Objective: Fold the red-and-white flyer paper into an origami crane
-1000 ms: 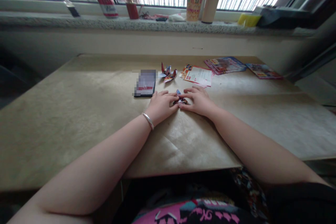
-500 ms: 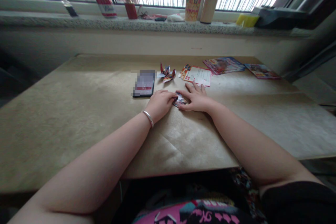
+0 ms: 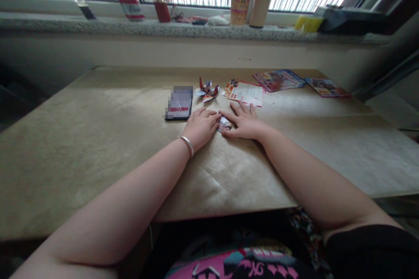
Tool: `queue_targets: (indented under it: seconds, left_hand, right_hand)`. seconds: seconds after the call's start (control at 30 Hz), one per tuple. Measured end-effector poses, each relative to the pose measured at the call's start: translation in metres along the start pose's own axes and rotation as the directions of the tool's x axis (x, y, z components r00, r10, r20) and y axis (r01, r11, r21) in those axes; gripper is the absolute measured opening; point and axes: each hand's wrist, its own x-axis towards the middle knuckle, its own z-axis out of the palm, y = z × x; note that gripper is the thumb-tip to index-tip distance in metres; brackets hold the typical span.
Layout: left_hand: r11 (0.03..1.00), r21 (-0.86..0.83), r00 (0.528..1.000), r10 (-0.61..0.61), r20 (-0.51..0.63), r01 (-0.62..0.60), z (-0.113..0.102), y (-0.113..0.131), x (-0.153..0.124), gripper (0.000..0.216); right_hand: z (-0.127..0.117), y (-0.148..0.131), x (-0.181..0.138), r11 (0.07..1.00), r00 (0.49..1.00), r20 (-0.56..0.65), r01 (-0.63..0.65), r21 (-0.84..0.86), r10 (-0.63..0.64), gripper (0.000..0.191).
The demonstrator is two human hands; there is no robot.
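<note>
A small folded piece of printed paper [image 3: 224,124] lies on the table between my two hands. My left hand [image 3: 202,127], with a silver bangle at the wrist, rests flat with its fingertips at the paper's left edge. Over the right side of the paper, my right hand [image 3: 246,122] is spread, its thumb and index finger touching the paper from either side. Part of the paper is hidden under the fingers. Just beyond stands a folded paper figure [image 3: 208,91] with pointed, colourful flaps. A phone [image 3: 180,104] lies left of it, its screen partly blurred.
Printed sheets [image 3: 247,93] lie beyond my right hand, with more colourful leaflets [image 3: 281,80] and another leaflet [image 3: 327,87] farther right. A granite windowsill [image 3: 196,30] behind the table [image 3: 98,139] carries a red can [image 3: 128,2], a patterned cup [image 3: 241,2] and a yellow object [image 3: 308,23].
My left hand has shifted slightly forward and its fingers have straightened along the paper's edge. More of the paper's pale face shows. My right hand stays almost in place.
</note>
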Motion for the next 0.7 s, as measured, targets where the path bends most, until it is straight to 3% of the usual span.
queue_targets:
  seconds: [0.2, 0.37, 0.7]
  left_hand:
    - [0.999, -0.005, 0.999, 0.039, 0.020, -0.039, 0.0054, -0.0065, 0.0010, 0.040]
    - [0.997, -0.032, 0.995, 0.075, 0.061, -0.073, 0.0040, -0.0082, 0.0019, 0.041]
    - [0.996, -0.062, 0.992, 0.071, 0.101, -0.065, -0.0019, -0.0068, 0.0008, 0.044]
  right_hand:
    - [0.0017, 0.0047, 0.0034, 1.000, 1.000, 0.007, 0.000, 0.018, 0.000, 0.055]
    - [0.0059, 0.0048, 0.0026, 1.000, 0.999, -0.039, 0.006, -0.009, -0.007, 0.060]
    - [0.0070, 0.0097, 0.0050, 0.999, 1.000, -0.010, 0.015, 0.047, -0.015, 0.060]
